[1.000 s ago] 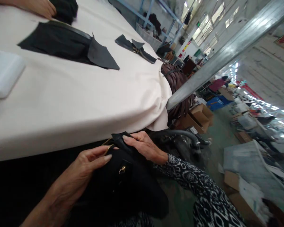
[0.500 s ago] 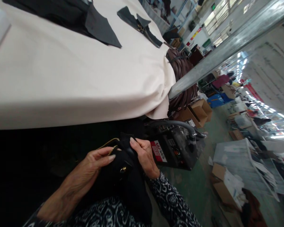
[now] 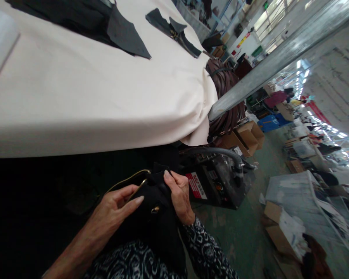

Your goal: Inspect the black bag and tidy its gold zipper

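Note:
Below the table edge I hold a black bag (image 3: 154, 228) with a gold zipper line and a small gold ring fitting. My left hand (image 3: 114, 211) grips its left side, thumb and forefinger pinching near the gold zipper pull. My right hand (image 3: 178, 195) clasps the bag's upper right corner, fingers curled over the black material. Both hands sit close together, under the cream-covered table (image 3: 90, 100).
Dark cut pieces (image 3: 125, 33) and a smaller piece with a zipper (image 3: 174, 31) lie on the table; a white foam block (image 3: 0, 37) sits at the left. A black machine with a hose (image 3: 218, 182), brown straps (image 3: 223, 93), cardboard boxes (image 3: 247, 135) and a metal beam (image 3: 279, 54) stand to the right.
The view dropped from the tabletop toward the bag and the floor. My hands stayed on the bag and shifted slightly along the zipper; the other person's hand at the top left left the view.

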{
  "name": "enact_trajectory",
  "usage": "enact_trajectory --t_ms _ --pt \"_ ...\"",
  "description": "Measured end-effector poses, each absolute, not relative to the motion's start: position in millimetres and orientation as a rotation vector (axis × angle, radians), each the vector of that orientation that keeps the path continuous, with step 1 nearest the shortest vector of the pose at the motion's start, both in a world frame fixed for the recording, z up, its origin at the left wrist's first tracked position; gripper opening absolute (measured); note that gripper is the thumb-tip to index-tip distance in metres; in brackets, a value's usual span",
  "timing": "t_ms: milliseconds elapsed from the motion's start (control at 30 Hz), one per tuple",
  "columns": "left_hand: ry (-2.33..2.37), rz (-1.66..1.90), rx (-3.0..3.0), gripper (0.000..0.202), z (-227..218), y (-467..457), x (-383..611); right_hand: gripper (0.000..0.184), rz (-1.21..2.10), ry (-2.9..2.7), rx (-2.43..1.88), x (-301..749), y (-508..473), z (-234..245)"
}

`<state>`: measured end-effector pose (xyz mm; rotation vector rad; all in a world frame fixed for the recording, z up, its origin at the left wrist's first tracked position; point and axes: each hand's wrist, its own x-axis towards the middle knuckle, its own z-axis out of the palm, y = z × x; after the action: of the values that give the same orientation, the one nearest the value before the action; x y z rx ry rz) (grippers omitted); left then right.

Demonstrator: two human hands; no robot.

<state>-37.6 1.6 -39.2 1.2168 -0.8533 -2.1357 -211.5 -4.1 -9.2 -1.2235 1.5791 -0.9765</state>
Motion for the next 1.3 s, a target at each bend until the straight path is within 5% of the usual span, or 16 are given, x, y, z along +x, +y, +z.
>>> enact_trajectory --t_ms 500,833,1133,1300 --pt "-1.653 -1.291 1.167 0.045 6 50 -88 0.040 -1.174 1.548 -1.122 -241 1 -29" --pt "-0.939 -1.982 1.223 0.064 -6 27 -67 0.041 -1.087 1.519 -1.081 -237 5 -30" --pt "-0.433 -2.113 1.298 0.054 0 8 -60 0.041 -1.072 1.553 -1.189 -227 12 -24" --pt "-0.143 -2.144 1.169 0.029 1 -1 -61 0.037 -1.001 1.601 -1.444 -222 11 -20"
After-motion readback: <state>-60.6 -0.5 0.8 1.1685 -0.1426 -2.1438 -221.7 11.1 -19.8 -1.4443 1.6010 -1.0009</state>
